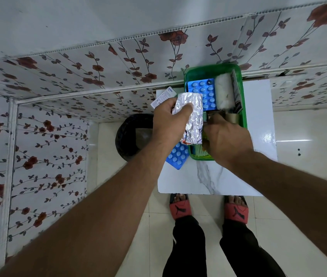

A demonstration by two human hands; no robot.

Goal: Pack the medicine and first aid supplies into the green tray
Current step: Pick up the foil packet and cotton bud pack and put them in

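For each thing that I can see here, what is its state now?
Green tray: on the table, partly filled.
Silver blister strip: held in left hand.
Right hand: reaching inside tray.
Blue blister pack: on table, outside tray.
Gauze roll: lying in tray.

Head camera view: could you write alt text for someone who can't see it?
A left hand holds silver foil pill strips over a green tray on a small white table, while the right hand reaches into the tray beside a blue pill sheet and gauze roll.
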